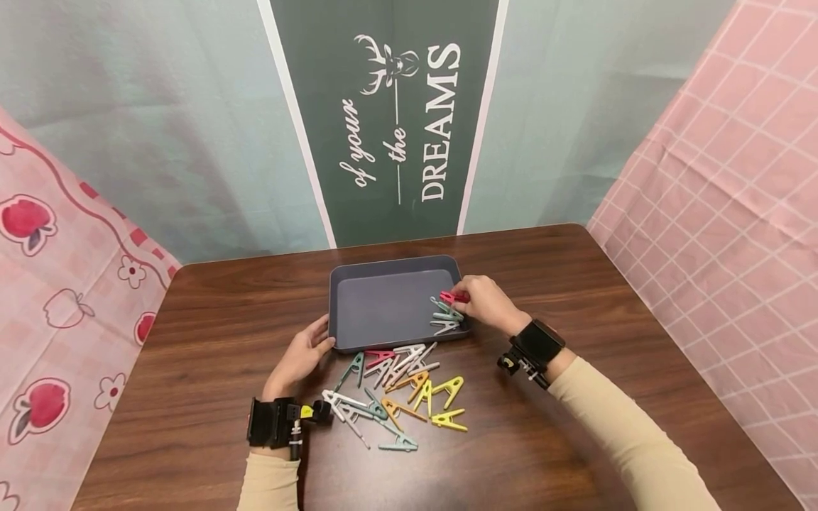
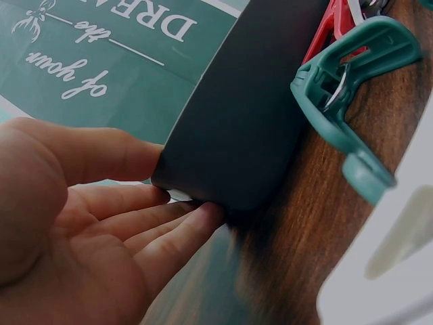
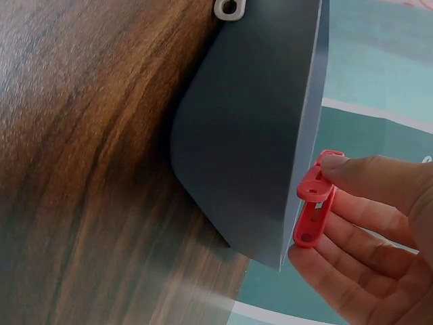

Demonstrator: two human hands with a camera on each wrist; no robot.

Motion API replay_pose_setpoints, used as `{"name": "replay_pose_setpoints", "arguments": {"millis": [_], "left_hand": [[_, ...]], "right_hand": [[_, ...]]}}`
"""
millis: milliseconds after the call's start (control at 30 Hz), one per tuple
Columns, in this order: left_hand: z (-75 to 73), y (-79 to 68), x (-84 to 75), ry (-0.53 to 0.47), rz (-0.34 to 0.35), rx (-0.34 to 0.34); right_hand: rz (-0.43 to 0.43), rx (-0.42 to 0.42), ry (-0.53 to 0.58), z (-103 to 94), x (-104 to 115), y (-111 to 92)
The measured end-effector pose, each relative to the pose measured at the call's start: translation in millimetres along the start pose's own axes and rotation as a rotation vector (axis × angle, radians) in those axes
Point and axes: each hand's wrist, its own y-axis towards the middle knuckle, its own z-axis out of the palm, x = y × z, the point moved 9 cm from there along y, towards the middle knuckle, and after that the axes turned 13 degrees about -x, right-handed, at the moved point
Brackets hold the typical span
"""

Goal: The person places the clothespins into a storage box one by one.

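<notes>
A shallow dark grey tray (image 1: pixel 395 305) stands on the table. My left hand (image 1: pixel 305 357) holds its near left corner. In the left wrist view the thumb (image 2: pixel 128 157) lies at the rim and the other fingers sit lower on the tray. My right hand (image 1: pixel 486 301) is over the tray's right edge and pinches a red clothespin (image 3: pixel 314 203) between thumb and fingers. Just below it inside the tray lie green clothespins (image 1: pixel 449 314) and a white clothespin (image 1: pixel 445 326).
In front of the tray is a loose pile of clothespins: white ones (image 1: pixel 345 408), yellow ones (image 1: pixel 449 420), orange ones (image 1: pixel 402 410), a red one (image 1: pixel 380 358) and several green ones, such as a dark green clothespin (image 1: pixel 353 367). The wooden table (image 1: pixel 543 440) ends at hanging curtains (image 1: pixel 217 142).
</notes>
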Motion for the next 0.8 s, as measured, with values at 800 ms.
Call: {"name": "replay_pose_setpoints", "arguments": {"millis": [800], "left_hand": [[0.1,2.1,1.0,-0.003,0.000,-0.009]], "right_hand": [[-0.070,-0.016,-0.256,19.0,12,20]]}}
